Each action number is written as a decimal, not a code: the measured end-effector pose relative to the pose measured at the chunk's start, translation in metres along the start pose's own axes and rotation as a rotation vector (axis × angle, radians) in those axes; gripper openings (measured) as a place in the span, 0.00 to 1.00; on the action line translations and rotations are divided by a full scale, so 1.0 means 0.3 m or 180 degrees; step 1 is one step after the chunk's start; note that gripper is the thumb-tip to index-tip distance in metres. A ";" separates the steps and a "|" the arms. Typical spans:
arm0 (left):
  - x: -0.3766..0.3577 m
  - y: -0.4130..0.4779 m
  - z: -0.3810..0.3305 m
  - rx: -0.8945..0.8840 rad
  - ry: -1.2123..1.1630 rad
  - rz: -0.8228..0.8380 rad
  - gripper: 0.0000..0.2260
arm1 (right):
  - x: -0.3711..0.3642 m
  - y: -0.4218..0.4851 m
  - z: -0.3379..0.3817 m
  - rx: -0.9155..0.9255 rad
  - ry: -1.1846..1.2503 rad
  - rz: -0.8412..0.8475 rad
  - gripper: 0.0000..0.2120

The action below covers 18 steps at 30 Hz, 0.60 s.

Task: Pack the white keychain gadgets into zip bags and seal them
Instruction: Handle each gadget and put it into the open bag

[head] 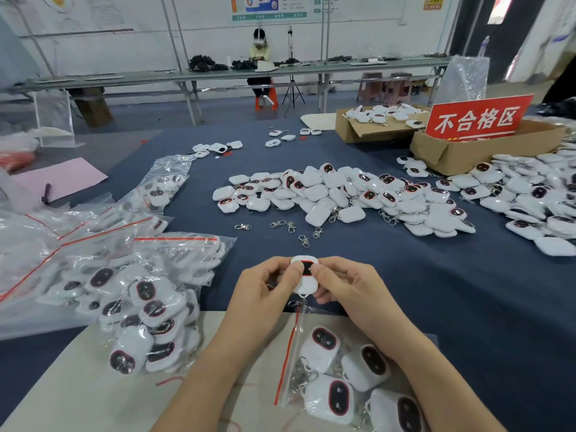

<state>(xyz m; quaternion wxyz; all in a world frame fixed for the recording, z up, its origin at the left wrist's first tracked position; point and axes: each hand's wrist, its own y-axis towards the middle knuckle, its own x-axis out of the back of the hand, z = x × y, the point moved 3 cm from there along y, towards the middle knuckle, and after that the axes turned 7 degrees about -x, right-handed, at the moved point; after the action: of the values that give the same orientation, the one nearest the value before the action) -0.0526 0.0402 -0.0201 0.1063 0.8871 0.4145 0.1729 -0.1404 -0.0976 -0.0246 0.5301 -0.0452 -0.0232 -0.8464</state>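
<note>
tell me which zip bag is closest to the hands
The zip bag on the pale board, directly below the left hand and right hand that pinch a white gadget. The other filled bags are heaped off to the left.

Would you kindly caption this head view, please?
Left hand and right hand pinch a white gadget by a part-filled zip bag, gadget pile beyond.

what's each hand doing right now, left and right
Left hand: pinching the white keychain gadget.
Right hand: pinching the same gadget from the other side.
</note>
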 end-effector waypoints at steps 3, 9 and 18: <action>-0.003 -0.004 -0.003 -0.0013 0.0008 -0.0012 0.07 | 0.002 0.001 0.000 -0.0045 -0.0013 -0.0033 0.06; -0.002 -0.012 -0.001 -0.0103 0.0108 0.0085 0.07 | 0.005 0.001 0.000 -0.0087 0.0016 -0.0073 0.06; -0.015 -0.019 0.002 -0.0279 0.0598 0.0221 0.11 | 0.010 0.000 -0.006 -0.0136 0.0191 -0.0100 0.06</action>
<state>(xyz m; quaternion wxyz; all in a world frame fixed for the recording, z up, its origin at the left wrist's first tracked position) -0.0590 0.0404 -0.0235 0.0997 0.8753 0.3837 0.2768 -0.1419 -0.1005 -0.0260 0.5162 -0.0307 0.0101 -0.8559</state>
